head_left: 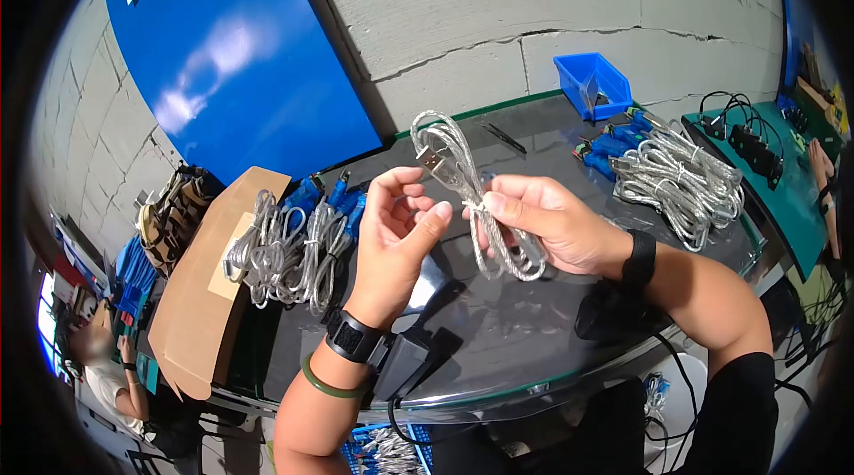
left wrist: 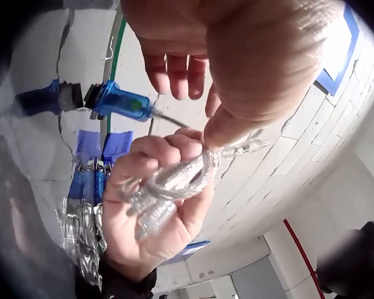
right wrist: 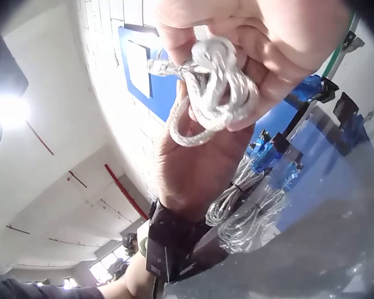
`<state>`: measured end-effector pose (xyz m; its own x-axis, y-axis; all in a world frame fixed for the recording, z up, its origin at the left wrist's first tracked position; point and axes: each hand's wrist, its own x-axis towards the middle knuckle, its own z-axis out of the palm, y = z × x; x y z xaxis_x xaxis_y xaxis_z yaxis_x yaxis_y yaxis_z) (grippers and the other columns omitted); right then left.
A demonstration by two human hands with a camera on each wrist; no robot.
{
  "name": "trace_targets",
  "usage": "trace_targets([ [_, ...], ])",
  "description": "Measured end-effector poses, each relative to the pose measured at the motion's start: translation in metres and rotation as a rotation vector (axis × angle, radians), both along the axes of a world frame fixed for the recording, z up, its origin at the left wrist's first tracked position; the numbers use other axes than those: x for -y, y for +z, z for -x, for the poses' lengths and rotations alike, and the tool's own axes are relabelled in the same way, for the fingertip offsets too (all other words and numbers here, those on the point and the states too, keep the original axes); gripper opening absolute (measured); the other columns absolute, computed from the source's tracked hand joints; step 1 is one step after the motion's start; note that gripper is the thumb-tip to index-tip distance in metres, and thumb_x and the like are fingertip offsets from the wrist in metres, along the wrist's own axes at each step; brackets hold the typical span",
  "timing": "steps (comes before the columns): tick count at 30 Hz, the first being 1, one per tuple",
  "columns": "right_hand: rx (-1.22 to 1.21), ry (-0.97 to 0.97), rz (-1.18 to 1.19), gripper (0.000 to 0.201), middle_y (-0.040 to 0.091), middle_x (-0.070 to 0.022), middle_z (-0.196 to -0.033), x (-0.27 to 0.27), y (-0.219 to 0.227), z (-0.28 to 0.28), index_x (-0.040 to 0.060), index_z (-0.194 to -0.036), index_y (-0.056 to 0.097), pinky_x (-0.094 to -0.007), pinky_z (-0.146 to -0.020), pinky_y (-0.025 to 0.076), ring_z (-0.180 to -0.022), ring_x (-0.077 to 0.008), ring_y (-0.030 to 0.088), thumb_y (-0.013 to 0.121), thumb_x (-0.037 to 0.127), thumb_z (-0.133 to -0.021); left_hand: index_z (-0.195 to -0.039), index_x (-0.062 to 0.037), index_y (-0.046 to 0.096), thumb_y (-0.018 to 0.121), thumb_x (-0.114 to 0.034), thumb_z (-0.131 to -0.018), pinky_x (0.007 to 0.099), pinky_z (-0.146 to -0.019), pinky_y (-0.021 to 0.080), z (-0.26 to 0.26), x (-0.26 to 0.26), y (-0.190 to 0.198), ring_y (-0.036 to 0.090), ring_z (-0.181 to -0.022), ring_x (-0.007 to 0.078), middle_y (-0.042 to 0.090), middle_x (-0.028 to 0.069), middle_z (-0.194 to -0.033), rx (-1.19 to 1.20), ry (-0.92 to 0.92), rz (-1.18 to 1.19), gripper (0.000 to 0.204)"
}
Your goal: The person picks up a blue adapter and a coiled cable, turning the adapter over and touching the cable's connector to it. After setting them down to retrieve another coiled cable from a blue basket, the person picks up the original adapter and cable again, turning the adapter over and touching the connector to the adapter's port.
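Note:
My right hand (head_left: 556,221) pinches a looped silver braided USB cable (head_left: 454,150) near its middle, where a pale tie goes round the bundle. The metal USB plug (head_left: 430,157) points up and left out of the loops. Beside the plug, my left hand (head_left: 396,230) is raised with loosely bent fingers, thumb and forefinger apart. Its thumb overlaps the bundle's edge in the left wrist view. There, a blue plastic connector (left wrist: 126,101) with a black end shows behind the right hand, its lead running toward the bundle. In the right wrist view, the cable loops (right wrist: 218,87) hang at the palm.
Tied silver cables (head_left: 680,177) with blue connectors lie at the right, near a blue bin (head_left: 592,84). More bundles (head_left: 298,248) lie left beside a cardboard box (head_left: 196,297). Black tweezers (head_left: 505,139) lie at the back. Another person (head_left: 111,377) sits at far left.

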<state>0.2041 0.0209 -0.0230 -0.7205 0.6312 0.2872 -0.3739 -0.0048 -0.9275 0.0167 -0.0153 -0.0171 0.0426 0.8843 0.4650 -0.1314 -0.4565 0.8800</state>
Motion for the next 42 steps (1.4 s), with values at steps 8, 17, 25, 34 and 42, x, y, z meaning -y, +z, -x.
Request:
trace_targets([
  [8,0.007,-0.171,-0.133,0.029,0.052,0.0021,-0.08,0.008,0.008,0.001,0.0006,-0.11,0.051,-0.0193,-0.071,0.04,-0.076,-0.0036,0.047,0.055,0.021,-0.089,-0.101,-0.0057,0.047,0.061,-0.009,-0.082,0.025,-0.074,0.046,-0.003,0.007,0.007,0.052,-0.084,0.0084,0.051,0.0026,-0.092,0.065,-0.027,-0.044,0.024],
  [17,0.172,-0.149,-0.351,0.032,0.05,0.0012,-0.084,-0.001,-0.005,0.001,0.0004,-0.112,0.047,-0.0201,-0.069,0.04,-0.077,-0.0041,0.046,0.055,0.022,-0.089,-0.096,-0.0033,0.054,0.064,-0.01,-0.082,0.0235,-0.075,0.047,-0.002,0.002,0.004,0.057,-0.079,0.0089,0.059,0.0015,-0.083,0.029,-0.029,0.078,0.018],
  [25,0.072,-0.149,-0.289,0.029,0.052,-0.0056,-0.092,0.003,-0.003,0.002,-0.0012,-0.113,0.039,-0.0243,-0.074,0.044,-0.083,-0.0086,0.05,0.046,0.019,-0.093,-0.106,-0.0013,0.054,0.063,-0.007,-0.082,0.0287,-0.084,0.047,-0.001,0.005,0.005,0.058,-0.091,0.0119,0.06,0.0063,-0.098,0.03,-0.058,0.011,0.026],
  [34,-0.01,-0.173,-0.184,0.028,0.052,-0.0094,-0.099,0.006,0.004,0.001,-0.0005,-0.113,0.04,-0.0268,-0.072,0.049,-0.084,-0.0114,0.055,0.047,0.016,-0.092,-0.11,-0.0006,0.051,0.059,-0.002,-0.083,0.0327,-0.09,0.046,0.0,0.002,0.002,0.056,-0.097,0.0142,0.059,0.0085,-0.104,0.076,-0.095,-0.002,0.028],
  [42,0.004,-0.208,-0.216,0.029,0.052,-0.0097,-0.099,0.006,0.004,0.002,-0.001,-0.115,0.039,-0.0257,-0.071,0.049,-0.081,-0.0106,0.055,0.047,0.014,-0.092,-0.111,-0.0003,0.052,0.059,-0.002,-0.083,0.0333,-0.09,0.046,-0.002,0.003,0.003,0.057,-0.097,0.0145,0.059,0.0091,-0.104,0.088,-0.105,-0.003,0.029],
])
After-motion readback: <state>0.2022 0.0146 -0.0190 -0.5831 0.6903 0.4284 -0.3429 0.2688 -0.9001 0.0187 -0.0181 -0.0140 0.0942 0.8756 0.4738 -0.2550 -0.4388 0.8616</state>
